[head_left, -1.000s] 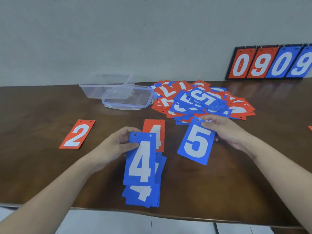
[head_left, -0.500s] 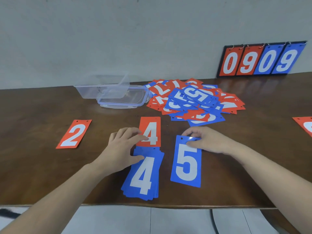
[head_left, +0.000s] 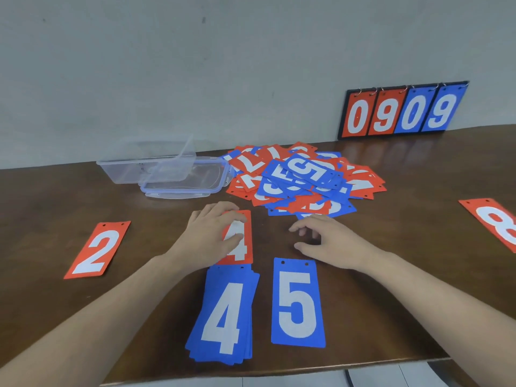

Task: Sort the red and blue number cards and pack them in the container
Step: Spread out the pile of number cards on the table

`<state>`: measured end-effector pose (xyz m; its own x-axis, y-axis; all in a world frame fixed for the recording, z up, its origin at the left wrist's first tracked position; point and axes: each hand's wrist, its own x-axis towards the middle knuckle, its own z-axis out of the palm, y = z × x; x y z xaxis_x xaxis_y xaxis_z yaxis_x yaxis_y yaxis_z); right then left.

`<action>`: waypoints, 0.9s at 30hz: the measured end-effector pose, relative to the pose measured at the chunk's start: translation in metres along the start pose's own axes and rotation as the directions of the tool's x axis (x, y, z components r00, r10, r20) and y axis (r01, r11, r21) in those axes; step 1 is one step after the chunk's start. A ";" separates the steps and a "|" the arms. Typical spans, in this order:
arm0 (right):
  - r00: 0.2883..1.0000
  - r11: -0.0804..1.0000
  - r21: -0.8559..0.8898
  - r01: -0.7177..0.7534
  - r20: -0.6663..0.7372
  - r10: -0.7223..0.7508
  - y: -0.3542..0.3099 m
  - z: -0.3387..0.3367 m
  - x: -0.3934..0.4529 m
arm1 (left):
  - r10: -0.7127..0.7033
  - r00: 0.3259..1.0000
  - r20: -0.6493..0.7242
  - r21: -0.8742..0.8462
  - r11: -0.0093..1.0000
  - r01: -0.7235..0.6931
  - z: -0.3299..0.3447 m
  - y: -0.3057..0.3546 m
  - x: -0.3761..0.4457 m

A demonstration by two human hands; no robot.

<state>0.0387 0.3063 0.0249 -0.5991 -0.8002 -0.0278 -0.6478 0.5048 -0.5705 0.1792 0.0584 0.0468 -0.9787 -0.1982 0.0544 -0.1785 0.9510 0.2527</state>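
Sorting is at an early stage, by my reading. Laid out face up on the table point(head_left: 55, 196): red 2 point(head_left: 96, 251), red 4 point(head_left: 240, 247), a small stack of blue cards topped by a 4 point(head_left: 223, 317), a single blue 5 point(head_left: 297, 303), and a red 8 point(head_left: 494, 224) at the right edge, partly cut off. That makes three red singles, one blue single and one blue stack; depth of the stack cannot be counted. The mixed pile point(head_left: 301, 182) of red and blue cards remains unsorted, too overlapped to count. One clear container point(head_left: 145, 166) with one lid point(head_left: 184, 182) beside it; nothing packed. One scoreboard point(head_left: 402, 110) reading 0909 stands by the wall. Left hand point(head_left: 212, 236) rests flat on the red 4, fingers relaxed. Right hand point(head_left: 326, 241) hovers near the pile, loosely spread, holding nothing.
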 end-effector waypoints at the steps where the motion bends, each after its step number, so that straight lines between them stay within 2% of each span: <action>1: 0.999 1.000 0.007 -0.002 -0.034 0.003 0.003 -0.003 0.004 | -0.010 1.000 -0.004 0.003 1.000 0.010 -0.001 0.000 0.007; 7: 0.983 0.994 0.108 -0.020 -0.178 0.039 0.023 -0.023 0.038 | -0.102 0.995 -0.004 -0.197 0.975 0.099 -0.005 -0.002 0.050; 13: 0.972 0.992 0.117 -0.052 -0.222 0.077 0.039 -0.035 0.075 | -0.170 0.984 -0.046 -0.242 0.958 0.154 0.000 -0.013 0.095; 22: 0.937 0.991 0.018 -0.136 -0.322 0.134 0.064 -0.049 0.139 | -0.149 0.987 -0.056 -0.233 0.964 0.132 0.006 -0.039 0.162; 24: 0.925 0.981 -0.047 -0.190 -0.345 0.162 0.072 -0.054 0.154 | -0.129 0.991 -0.037 -0.230 0.966 0.117 0.006 -0.042 0.178; 27: 0.925 0.933 -0.177 -0.313 -0.279 0.258 0.082 -0.062 0.168 | -0.040 0.997 0.073 -0.135 0.990 0.049 0.005 -0.050 0.201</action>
<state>-0.1438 0.2333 0.0241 -0.8523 -0.5200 0.0559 -0.5001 0.7791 -0.3781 -0.0095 -0.0280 0.0400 -0.9756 -0.2180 -0.0259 -0.2111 0.8992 0.3832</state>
